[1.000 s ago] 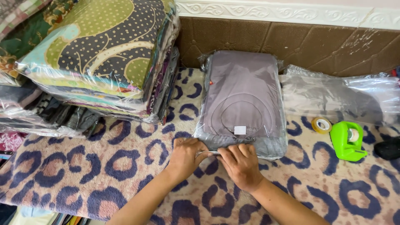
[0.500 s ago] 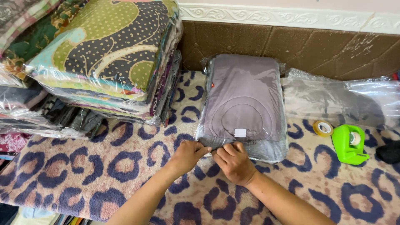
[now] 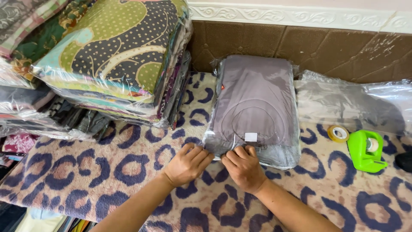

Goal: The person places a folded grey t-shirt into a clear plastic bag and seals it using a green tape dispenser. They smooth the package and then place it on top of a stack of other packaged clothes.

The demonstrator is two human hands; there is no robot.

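A: In the middle of the frame, both hands are pressed on the near edge of the grey folded garment (image 3: 253,107), which lies flat in its clear plastic bag on the leopard-print rug (image 3: 77,176). How far along does the packing look?

B: Nearly done, I'd say. The cloth is fully inside and squared up; only the bag's open end is being folded under or sealed. The left hand (image 3: 186,164) and right hand (image 3: 243,167) sit side by side, fingers curled down on the flap, though I can't quite tell whether tape is already on it.

A: Materials?

B: Smooth, matte grey fabric under glossy, crinkled film, with a small white label. The rug is plush. At right, a yellowish tape roll (image 3: 338,133) and a green plastic tape dispenser (image 3: 365,150); upper left, a stack of bagged patterned textiles (image 3: 116,56).
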